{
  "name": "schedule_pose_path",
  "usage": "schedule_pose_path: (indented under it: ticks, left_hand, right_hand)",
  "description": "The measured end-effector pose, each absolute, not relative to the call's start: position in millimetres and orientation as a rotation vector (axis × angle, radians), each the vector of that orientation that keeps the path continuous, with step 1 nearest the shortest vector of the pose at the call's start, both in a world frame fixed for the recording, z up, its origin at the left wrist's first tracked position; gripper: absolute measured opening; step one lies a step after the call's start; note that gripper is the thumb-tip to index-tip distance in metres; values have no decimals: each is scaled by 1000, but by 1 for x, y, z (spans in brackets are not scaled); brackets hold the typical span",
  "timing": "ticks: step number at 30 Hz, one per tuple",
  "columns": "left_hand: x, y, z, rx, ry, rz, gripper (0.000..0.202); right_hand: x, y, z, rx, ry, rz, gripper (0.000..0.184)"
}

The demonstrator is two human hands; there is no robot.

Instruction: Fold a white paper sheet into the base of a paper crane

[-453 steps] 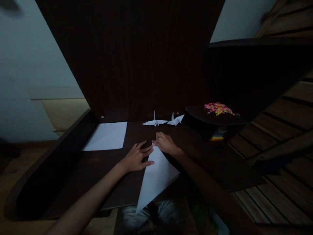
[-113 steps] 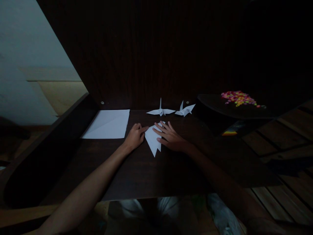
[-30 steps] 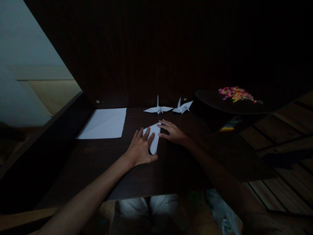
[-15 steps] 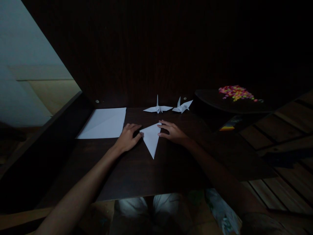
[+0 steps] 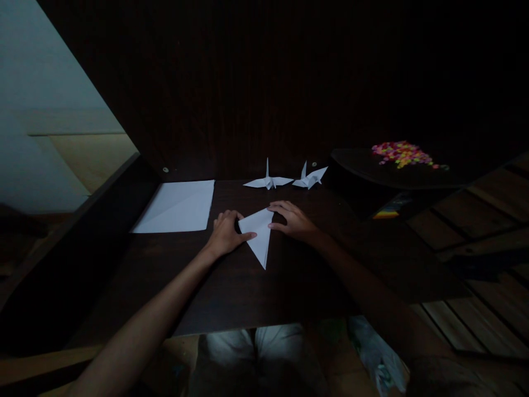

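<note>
A white sheet of paper (image 5: 258, 225), folded into a pointed kite-like shape, lies on the dark table with its sharp tip towards me. My left hand (image 5: 227, 232) grips its left side, the thumb lying across the top face and the fingers at the upper left edge. At the upper right corner, my right hand (image 5: 289, 219) holds the paper between thumb and fingers. Beyond it stand two finished white paper cranes, one (image 5: 268, 182) straight behind the folded paper and another (image 5: 311, 178) further right.
White paper sheets (image 5: 177, 207) lie at the table's left, beside a raised dark side board (image 5: 78, 253). A heap of small colourful pieces (image 5: 403, 154) sits on a rounded dark shelf (image 5: 355, 165) at the right. A dark upright panel (image 5: 231, 94) closes off the back.
My left hand has moved right, and its thumb now lies over the folded paper. The paper's near tip has swung slightly right. My right hand stays at the upper right corner.
</note>
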State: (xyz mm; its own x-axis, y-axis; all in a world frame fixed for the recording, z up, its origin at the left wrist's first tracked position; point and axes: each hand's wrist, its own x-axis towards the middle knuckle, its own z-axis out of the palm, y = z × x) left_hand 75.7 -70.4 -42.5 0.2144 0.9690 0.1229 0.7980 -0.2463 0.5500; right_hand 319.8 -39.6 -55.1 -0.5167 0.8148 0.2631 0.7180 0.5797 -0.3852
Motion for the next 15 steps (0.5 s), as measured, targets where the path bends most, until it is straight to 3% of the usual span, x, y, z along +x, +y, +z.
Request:
schedule_pose_path:
  ticks: [4, 11, 15]
  left_hand:
    - [81, -71, -47, 1845, 1362, 832, 42]
    - [84, -70, -46, 1502, 1078, 917, 78]
    - [83, -74, -32, 1456, 1013, 769, 86]
  right_hand:
    - [319, -41, -50, -1218, -2368, 298, 52]
    - [319, -50, -26, -1235, -2419, 281, 54]
    - [322, -56, 0, -1166, -2518, 773, 41]
